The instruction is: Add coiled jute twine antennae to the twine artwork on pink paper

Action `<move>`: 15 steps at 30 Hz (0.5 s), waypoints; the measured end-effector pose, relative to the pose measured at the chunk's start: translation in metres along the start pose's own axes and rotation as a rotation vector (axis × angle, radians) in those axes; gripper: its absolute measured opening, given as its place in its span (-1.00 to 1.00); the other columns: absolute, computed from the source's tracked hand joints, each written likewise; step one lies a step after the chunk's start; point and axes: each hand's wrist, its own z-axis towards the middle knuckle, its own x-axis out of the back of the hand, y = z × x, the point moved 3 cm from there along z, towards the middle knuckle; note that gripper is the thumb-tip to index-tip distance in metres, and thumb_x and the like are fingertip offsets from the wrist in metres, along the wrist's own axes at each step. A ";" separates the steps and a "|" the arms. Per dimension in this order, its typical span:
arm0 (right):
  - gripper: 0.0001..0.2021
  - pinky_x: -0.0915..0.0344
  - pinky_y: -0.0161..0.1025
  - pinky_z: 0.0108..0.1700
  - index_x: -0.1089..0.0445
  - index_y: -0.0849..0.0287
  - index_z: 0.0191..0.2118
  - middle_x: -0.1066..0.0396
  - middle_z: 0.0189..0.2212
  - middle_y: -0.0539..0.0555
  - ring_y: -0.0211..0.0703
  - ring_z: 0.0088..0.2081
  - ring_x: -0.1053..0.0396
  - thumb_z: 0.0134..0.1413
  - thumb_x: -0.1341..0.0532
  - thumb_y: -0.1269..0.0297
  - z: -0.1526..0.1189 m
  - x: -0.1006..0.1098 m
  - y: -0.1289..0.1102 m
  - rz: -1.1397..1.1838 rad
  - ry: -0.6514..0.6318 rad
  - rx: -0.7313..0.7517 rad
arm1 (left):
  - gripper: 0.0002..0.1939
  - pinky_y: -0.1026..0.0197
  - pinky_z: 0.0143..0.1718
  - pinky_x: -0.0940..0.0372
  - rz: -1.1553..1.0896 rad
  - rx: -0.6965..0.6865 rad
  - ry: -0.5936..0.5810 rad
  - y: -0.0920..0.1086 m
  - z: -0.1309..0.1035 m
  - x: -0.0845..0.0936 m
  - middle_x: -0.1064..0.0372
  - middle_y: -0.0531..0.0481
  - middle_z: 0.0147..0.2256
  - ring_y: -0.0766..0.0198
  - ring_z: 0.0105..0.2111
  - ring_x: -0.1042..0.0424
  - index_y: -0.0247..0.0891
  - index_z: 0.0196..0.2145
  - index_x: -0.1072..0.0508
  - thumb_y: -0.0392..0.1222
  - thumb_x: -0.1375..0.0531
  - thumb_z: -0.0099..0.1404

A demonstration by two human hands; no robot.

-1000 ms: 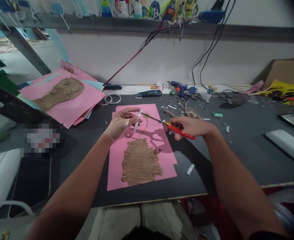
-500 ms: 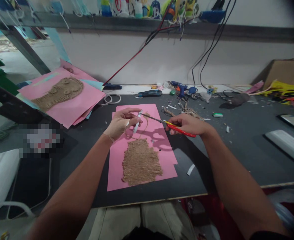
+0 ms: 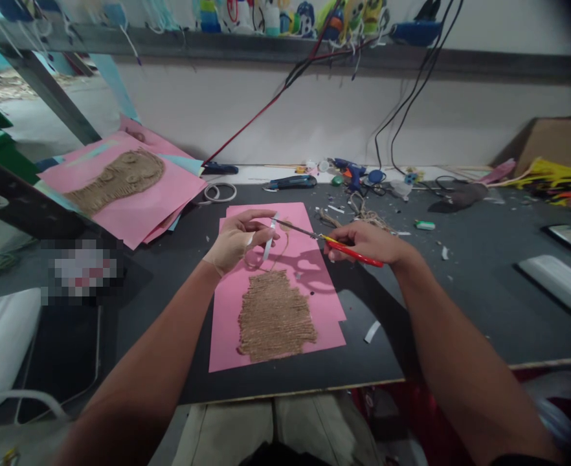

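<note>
My left hand (image 3: pixel 234 243) pinches a narrow white strip (image 3: pixel 268 243) between thumb and fingers, above the pink sheet. In my right hand (image 3: pixel 363 239) are scissors with red and yellow handles (image 3: pixel 351 251); their blades point left and meet the strip near its upper end. Whether the blades are parted there is too small to tell. Below the hands, a piece of brown twine rows (image 3: pixel 276 317) lies on the pink sheet (image 3: pixel 222 353). A loose twine end curves up from that piece toward my left hand.
Pink sheets with a brown twine shape (image 3: pixel 130 175) lie at the back left. A box cutter (image 3: pixel 290 182), a blue glue gun (image 3: pixel 351 171) and tangled twine (image 3: pixel 363 210) lie toward the back. A white scrap (image 3: pixel 371 332) is right of the sheet. Phones lie at both sides.
The view has shifted very slightly. Both hands, the strip and the scissors keep almost the same places, with the blades still at the strip.
</note>
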 end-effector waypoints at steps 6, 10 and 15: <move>-0.62 -0.08 -0.26 -0.45 -0.51 0.14 -0.26 -0.37 -0.50 -0.06 -0.29 -0.50 -0.25 0.12 -0.38 -0.12 0.000 0.000 0.000 -0.018 0.013 0.008 | -0.48 0.12 -0.25 -0.50 0.009 0.008 0.009 0.000 0.000 -0.003 -0.62 -0.05 -0.36 0.23 -0.42 -0.57 -0.23 0.07 -0.57 -0.10 -0.47 0.16; -0.64 -0.07 -0.27 -0.44 -0.51 0.14 -0.26 -0.35 -0.50 -0.08 -0.30 -0.50 -0.24 0.10 -0.40 -0.09 -0.001 0.001 0.001 -0.022 0.013 0.008 | -0.46 0.12 -0.26 -0.50 0.011 0.015 0.014 0.000 0.001 -0.004 -0.62 -0.06 -0.34 0.22 -0.41 -0.57 -0.25 0.05 -0.57 -0.12 -0.48 0.12; -0.61 -0.07 -0.26 -0.45 -0.51 0.14 -0.27 -0.33 -0.52 -0.08 -0.29 -0.51 -0.24 0.09 -0.39 -0.13 -0.003 0.000 -0.006 -0.050 0.020 -0.008 | -0.46 0.13 -0.26 -0.51 0.016 0.010 0.016 0.000 0.001 -0.003 -0.61 -0.06 -0.36 0.20 -0.39 -0.59 -0.28 0.05 -0.56 -0.14 -0.48 0.12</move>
